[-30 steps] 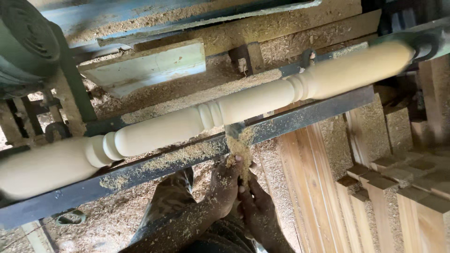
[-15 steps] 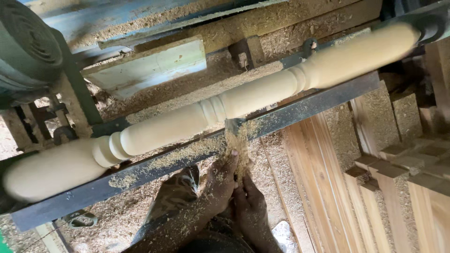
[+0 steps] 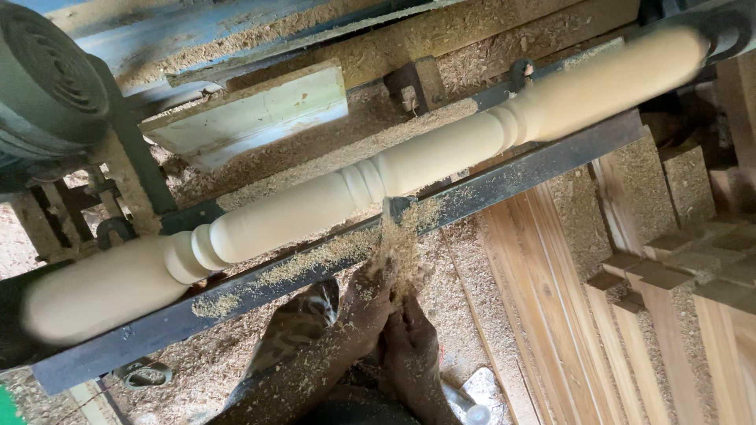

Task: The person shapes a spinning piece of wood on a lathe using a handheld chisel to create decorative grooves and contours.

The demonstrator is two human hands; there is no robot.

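A long pale turned wooden spindle spins on a lathe, running from lower left to upper right with bead rings cut into it. A dark metal tool rest bar lies along its near side. My left hand and my right hand, both dusted with sawdust, grip a turning chisel together. Its tip rests over the bar against the spindle near the middle beads. Shavings cover most of the chisel and pile on my fingers.
A green pulley housing sits at upper left. A pale wooden block lies behind the spindle amid sawdust. Wooden planks and stacked square sticks are at right. A foot in a patterned sandal stands below.
The view has shifted slightly; my hands and chisel stay at the same beads while more shavings have piled up around the tool tip.
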